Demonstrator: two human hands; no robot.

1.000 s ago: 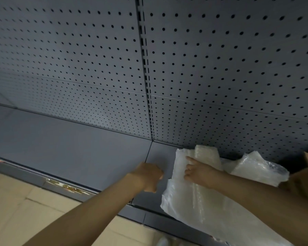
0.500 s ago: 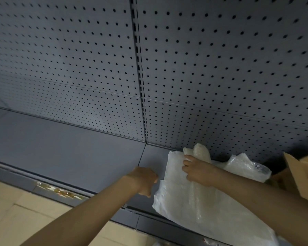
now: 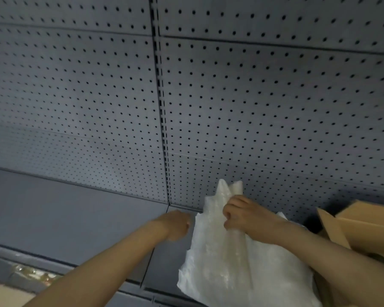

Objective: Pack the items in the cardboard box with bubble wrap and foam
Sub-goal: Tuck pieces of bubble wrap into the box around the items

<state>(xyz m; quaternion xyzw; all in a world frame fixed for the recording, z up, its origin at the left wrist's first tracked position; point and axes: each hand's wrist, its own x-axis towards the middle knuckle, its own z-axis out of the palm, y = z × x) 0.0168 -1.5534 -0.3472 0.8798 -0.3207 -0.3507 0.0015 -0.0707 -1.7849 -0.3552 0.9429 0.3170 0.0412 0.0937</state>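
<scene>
A large sheet of white bubble wrap point(image 3: 226, 262) hangs bunched over the lower shelf at the bottom right. My right hand point(image 3: 244, 214) grips its upper part, with a peak of wrap sticking up above my fingers. My left hand point(image 3: 175, 224) is closed just left of the wrap's edge; whether it pinches the edge is hard to tell. An open cardboard box point(image 3: 359, 227) with a raised flap stands at the right edge, partly behind my right forearm. Its contents are hidden.
A grey pegboard back panel point(image 3: 253, 96) fills most of the view, split by a slotted upright point(image 3: 162, 129). A grey shelf deck point(image 3: 64, 213) runs below it, with a price rail point(image 3: 31, 271) along its front edge and beige floor at the bottom left.
My right hand has gathered the bubble wrap tighter and lifted it, so a peak now stands above my fingers. The view has shifted right, showing more of the cardboard box. My left hand stays beside the wrap.
</scene>
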